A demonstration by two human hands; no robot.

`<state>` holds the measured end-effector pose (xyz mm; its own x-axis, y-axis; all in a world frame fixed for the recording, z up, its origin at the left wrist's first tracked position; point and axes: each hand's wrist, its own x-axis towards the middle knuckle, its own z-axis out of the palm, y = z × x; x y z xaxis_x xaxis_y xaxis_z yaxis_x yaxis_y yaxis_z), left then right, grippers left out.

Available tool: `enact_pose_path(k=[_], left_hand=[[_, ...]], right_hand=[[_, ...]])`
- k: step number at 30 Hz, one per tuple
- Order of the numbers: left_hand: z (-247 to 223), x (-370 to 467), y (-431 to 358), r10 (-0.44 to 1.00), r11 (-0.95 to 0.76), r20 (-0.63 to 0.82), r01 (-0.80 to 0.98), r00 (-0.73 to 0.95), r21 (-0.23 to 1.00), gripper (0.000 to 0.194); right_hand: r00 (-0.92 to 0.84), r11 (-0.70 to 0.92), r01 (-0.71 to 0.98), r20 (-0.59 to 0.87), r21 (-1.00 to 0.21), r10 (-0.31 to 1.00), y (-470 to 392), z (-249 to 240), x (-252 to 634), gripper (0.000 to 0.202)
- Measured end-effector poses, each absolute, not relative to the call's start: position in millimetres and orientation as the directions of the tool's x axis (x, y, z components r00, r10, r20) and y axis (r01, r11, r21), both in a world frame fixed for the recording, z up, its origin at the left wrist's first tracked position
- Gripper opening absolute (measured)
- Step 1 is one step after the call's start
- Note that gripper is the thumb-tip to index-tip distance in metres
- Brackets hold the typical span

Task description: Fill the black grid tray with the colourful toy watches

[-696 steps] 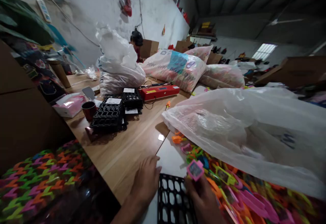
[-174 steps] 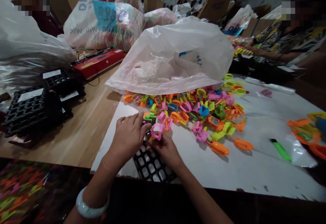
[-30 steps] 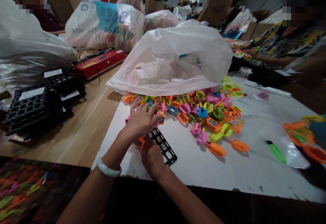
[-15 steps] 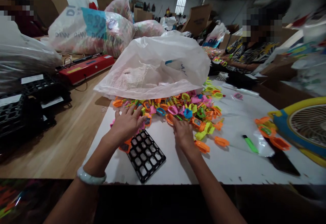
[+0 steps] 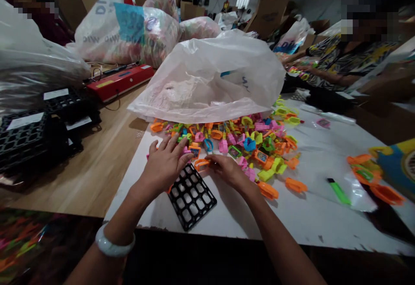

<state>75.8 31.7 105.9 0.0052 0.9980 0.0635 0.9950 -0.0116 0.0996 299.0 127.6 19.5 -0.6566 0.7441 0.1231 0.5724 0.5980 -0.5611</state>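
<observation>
My right hand pinches an orange toy watch by its right end, just above the far edge of a black grid tray. Spread over the left side of the pile, my left hand has its fingers apart and touches pink and orange pieces. The tray lies tilted on the white tabletop between my forearms, its cells showing pale through the openings. Beyond both hands spreads a pile of toy watches in orange, pink, yellow, green and blue.
A large translucent bag stands behind the pile. At left are stacked black trays and a red machine. A green-handled cutter, loose orange watches and a fan lie right. Another person sits beyond.
My right hand has moved left from the pile, bringing an orange watch to the tray's far edge. My left hand stays over the pile. The view has shifted slightly.
</observation>
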Motion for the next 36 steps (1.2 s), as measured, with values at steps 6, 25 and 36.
enact_pose_path(k=[6, 25, 36], left_hand=[[102, 74, 32, 0.996, -0.015, 0.093, 0.994, 0.006, 0.104, 0.059], [106, 75, 31, 0.999, 0.018, 0.041, 0.987, -0.025, 0.157, 0.058], [102, 72, 32, 0.998, 0.021, 0.060, 0.980, -0.033, 0.198, 0.056]], right_hand=[[-0.628, 0.630, 0.666, 0.155, -0.398, 0.762, 122, 19, 286, 0.034], [-0.538, -0.280, -0.013, -0.229, -0.960, 0.812, 33, 16, 216, 0.033], [-0.509, 0.434, 0.429, 0.184, -0.792, 0.841, 28, -4, 204, 0.014]])
